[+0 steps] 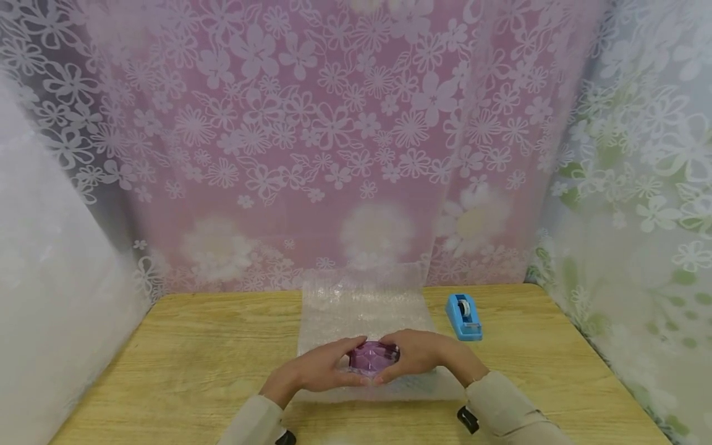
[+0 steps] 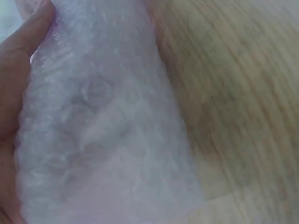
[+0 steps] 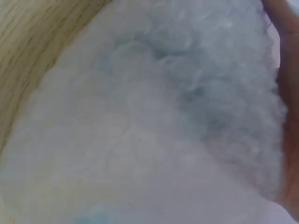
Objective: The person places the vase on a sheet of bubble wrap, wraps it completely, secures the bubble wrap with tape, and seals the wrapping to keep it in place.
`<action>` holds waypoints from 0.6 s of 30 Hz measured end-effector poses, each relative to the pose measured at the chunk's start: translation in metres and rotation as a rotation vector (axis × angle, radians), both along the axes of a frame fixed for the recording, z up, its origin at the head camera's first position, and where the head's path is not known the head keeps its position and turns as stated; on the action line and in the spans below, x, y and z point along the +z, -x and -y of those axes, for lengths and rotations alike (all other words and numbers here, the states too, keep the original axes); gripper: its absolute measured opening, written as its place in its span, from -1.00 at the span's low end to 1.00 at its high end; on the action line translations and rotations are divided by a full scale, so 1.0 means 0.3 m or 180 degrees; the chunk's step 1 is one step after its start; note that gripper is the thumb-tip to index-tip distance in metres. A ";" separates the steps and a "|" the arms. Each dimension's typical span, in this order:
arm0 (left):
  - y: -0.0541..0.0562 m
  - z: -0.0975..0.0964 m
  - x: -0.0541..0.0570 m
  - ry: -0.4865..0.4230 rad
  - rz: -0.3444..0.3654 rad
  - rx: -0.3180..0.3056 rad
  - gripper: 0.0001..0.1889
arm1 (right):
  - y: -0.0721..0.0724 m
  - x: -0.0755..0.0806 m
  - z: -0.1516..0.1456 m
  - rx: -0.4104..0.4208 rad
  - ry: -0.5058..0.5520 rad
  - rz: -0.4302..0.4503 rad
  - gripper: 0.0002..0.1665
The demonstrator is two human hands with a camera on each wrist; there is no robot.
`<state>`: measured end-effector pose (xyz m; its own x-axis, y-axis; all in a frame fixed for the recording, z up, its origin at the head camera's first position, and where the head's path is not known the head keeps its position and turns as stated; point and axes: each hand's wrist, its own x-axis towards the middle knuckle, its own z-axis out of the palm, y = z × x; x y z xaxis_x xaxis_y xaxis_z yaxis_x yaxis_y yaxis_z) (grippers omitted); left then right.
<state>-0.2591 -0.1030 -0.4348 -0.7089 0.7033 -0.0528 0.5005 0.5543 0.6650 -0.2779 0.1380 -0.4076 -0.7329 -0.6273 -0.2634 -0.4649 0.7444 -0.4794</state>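
Observation:
A see-through purple faceted piece [image 1: 374, 356] sits on a sheet of bubble wrap [image 1: 364, 309] on the table; its exact kind is hard to tell. My left hand [image 1: 319, 368] holds it from the left and my right hand [image 1: 419, 353] from the right, thumbs on the near side and fingers on the far side. In the left wrist view the bubble wrap [image 2: 107, 107] rises beside the left hand [image 2: 11, 93], hiding most of the fingers. The right wrist view shows bubble wrap [image 3: 154, 116] lifted next to the right hand [image 3: 289, 93].
A blue tape dispenser [image 1: 464, 318] with a roll of tape stands right of the wrap. The wooden table [image 1: 211, 346] meets a pink flowered curtain [image 1: 334, 154] at the back. Pale sheeting hangs on the left, and a flowered curtain [image 1: 656, 204] on the right.

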 end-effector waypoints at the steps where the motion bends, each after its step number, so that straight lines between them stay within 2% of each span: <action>1: -0.003 0.002 -0.001 -0.0024 0.0036 -0.0007 -0.17 | 0.001 0.001 0.001 0.0018 -0.0012 0.0032 -0.06; 6: -0.007 0.009 -0.007 -0.0111 0.0077 -0.0067 -0.23 | 0.013 0.008 0.010 0.0127 -0.0036 0.0183 -0.15; 13: -0.002 0.016 -0.017 -0.0182 0.0158 -0.0006 -0.25 | 0.030 0.028 0.027 0.0266 -0.0104 0.0263 -0.23; 18: -0.007 0.016 -0.014 -0.0120 0.0024 0.0123 -0.22 | 0.029 0.026 0.028 0.0235 -0.0068 0.0250 -0.16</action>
<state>-0.2569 -0.1077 -0.4389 -0.7353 0.6769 -0.0322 0.4740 0.5478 0.6894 -0.2866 0.1296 -0.3997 -0.6615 -0.6725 -0.3321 -0.4806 0.7200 -0.5007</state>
